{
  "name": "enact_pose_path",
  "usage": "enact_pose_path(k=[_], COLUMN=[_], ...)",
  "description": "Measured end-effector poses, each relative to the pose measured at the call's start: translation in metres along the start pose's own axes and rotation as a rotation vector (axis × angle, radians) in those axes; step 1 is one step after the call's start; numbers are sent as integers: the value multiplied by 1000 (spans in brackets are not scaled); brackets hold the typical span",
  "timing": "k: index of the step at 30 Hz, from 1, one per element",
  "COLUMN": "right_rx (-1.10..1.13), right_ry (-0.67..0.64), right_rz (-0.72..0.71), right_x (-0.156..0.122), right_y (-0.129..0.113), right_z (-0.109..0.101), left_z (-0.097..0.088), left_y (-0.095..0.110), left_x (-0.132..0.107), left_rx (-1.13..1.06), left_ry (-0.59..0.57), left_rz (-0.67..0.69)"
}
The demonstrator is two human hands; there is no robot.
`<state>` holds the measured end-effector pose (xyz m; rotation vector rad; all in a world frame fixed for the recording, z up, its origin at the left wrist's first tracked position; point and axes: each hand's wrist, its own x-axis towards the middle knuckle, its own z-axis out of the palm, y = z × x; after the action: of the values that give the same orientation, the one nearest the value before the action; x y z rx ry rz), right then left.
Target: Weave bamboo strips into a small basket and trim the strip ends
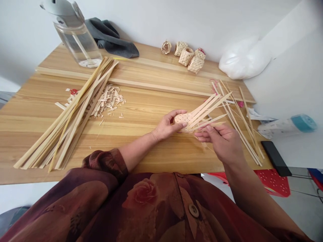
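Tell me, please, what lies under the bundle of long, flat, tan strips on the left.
Beside the bundle, small pale flat scraps show on the brown wooden tabletop; a thin straight wooden bar emerges on both sides. What it directly covers cannot be seen.

From my remote seat I can't see the woven piece (182,118)'s underside, b/c the L fingers (179,127) wrap it, & the R fingers (214,133) cover their pinch pt on the fanned strips (212,108), so no exact count. The bottle (76,42)'s top is cut off by the upper edge, a blue item (317,177) by the side edge, & the long strips (82,102) hide some scraps (109,99). The bench (161,156) blocks part of a red perforated item (274,181), the white bag (243,62)'s contents are unclear, & pink bits (241,104) are too small to ID.
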<state>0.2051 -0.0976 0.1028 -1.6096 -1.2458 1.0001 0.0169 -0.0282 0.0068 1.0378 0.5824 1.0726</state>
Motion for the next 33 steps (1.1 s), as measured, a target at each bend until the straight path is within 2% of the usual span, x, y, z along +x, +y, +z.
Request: enact_pose_path(k=[3,9,17,19,22,28,30,33], right_rx=[76,164,193,182,106,-96,-70,2], right_ry=[46,4,-23,-27,-103,-211,-225,-181], right_rz=[-59,68,116,137,138,-27,-2,60], right_x=[3,14,13,12,9,1,2,4], right_y=[0,2,6,9,11,2,1,3], right_z=[5,2,-1,-2,-3,-2,-2,-3], left_z=[2,2,0,0,-1,-2,-3,-4], left_y=[2,1,2,2,2,2,3,3], left_x=[-2,-1,-2,-3,-3,-2,-1,-1], left_rx=[9,3,-50,-63,-57,-34,-9,28], left_ry=[-24,-83,-87,-81,-82,-86,-104,-128], left_rz=[6,30,42,39,33,20,31,60])
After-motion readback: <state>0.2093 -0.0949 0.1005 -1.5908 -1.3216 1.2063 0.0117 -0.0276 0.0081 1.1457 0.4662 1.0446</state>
